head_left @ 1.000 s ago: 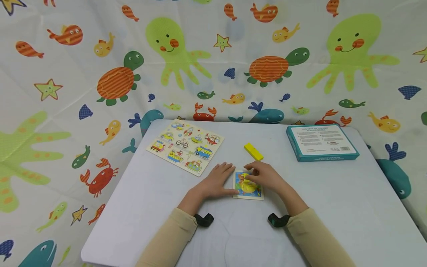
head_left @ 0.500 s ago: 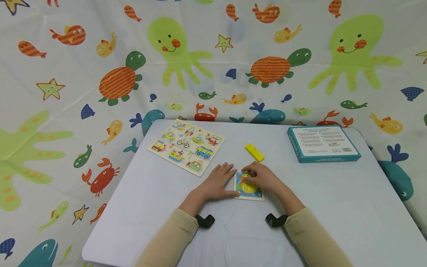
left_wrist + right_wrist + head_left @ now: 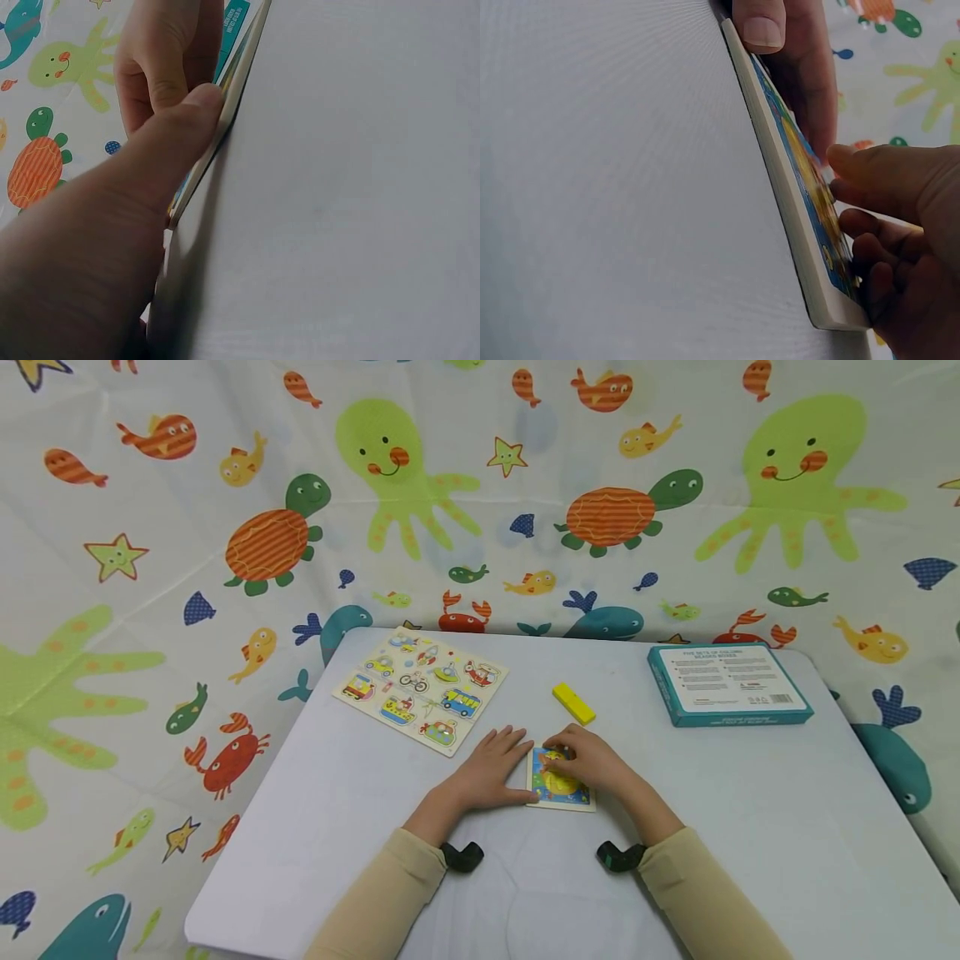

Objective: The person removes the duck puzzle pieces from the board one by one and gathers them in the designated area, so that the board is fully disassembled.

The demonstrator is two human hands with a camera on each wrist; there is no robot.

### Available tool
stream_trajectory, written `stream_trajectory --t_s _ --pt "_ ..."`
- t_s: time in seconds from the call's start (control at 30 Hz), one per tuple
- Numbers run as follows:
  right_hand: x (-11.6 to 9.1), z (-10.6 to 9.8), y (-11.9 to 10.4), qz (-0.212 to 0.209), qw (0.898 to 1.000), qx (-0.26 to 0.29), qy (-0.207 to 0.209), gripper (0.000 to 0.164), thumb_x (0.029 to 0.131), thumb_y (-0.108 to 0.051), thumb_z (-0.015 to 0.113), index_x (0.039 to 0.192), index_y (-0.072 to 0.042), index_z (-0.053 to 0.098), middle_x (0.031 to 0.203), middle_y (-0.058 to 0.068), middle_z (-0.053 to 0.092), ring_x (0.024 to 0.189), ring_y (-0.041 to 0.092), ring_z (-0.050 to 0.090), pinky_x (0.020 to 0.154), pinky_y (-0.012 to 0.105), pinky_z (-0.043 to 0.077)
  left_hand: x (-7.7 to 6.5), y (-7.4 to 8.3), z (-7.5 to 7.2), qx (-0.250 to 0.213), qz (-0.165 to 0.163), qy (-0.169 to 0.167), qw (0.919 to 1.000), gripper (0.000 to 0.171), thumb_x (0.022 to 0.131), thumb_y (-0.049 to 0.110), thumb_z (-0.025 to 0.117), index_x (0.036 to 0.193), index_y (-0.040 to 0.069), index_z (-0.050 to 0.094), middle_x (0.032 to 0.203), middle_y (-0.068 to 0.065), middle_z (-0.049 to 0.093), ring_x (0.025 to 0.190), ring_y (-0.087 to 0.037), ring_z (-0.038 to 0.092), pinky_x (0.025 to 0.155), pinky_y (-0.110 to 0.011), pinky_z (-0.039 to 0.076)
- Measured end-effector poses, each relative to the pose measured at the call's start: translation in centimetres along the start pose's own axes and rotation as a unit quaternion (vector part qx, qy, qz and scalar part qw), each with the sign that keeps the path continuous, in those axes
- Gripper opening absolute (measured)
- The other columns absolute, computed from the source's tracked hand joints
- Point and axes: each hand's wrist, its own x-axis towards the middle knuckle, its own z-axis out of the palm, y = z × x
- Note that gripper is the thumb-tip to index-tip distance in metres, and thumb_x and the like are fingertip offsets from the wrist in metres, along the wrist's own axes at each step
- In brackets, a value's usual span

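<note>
A small wooden jigsaw puzzle [image 3: 561, 787] with a yellow duck on blue lies flat before me in the head view. My left hand [image 3: 491, 770] rests at its left side, fingers extended and spread, the thumb on the lower left corner. In the left wrist view that thumb [image 3: 201, 101] touches the board's rim. My right hand [image 3: 592, 758] has its fingers curled over the duck's head, thumb and forefinger pinching at a puzzle piece there. The piece is mostly hidden by the fingers. From the right wrist view, the puzzle's pale edge [image 3: 776, 176] shows between both hands.
A larger puzzle board [image 3: 420, 689] with vehicle pictures lies at the back left. Beyond my right hand is a yellow block [image 3: 573, 702]. A teal box [image 3: 729, 685] lies at the back right of the white table [image 3: 300, 860]. A patterned cloth [image 3: 480, 485] hangs behind.
My right hand has shifted slightly left over the duck's head. My left hand stays by the puzzle's edge, and the view has moved a little.
</note>
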Motion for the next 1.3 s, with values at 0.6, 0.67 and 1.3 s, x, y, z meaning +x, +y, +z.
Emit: stream_trajectory --t_s 0.6,0.67,1.3 --pt "-0.23 -0.36 -0.67 0.009 0.999 0.031 0.007 0.023 0.094 -0.023 0.067 0.117 -0.017 0.068 0.107 0.000 0.062 0.083 0.016 0.051 0.071 0.029 0.045 -0.15 0.20 -0.26 -0.007 0.001 0.003 1.0000 0.096 0.084 0.077 0.053 0.157 0.019 0.028 0.166 -0.003 0.019 0.155 -0.025 0.010 0.127 -0.044 0.008" --pt "-0.22 -0.40 -0.78 0.015 0.999 0.037 0.011 0.022 0.095 -0.023 0.066 0.115 -0.018 0.068 0.105 0.000 0.063 0.083 0.017 0.052 0.071 0.029 0.046 -0.15 0.20 -0.29 -0.006 0.001 0.004 1.0000 0.096 0.084 0.077 0.053 0.157 0.020 0.028 0.166 -0.003 0.020 0.155 -0.025 0.010 0.127 -0.044 0.008" --pt "-0.02 0.31 -0.56 0.065 0.993 0.081 0.046 0.010 0.096 -0.022 0.065 0.106 -0.021 0.068 0.095 0.000 0.067 0.082 0.018 0.056 0.068 0.027 0.050 -0.26 0.30 -0.40 -0.002 0.000 0.004 1.0000 0.096 0.084 0.077 0.052 0.157 0.019 0.030 0.165 -0.002 0.021 0.155 -0.025 0.011 0.127 -0.044 0.010"
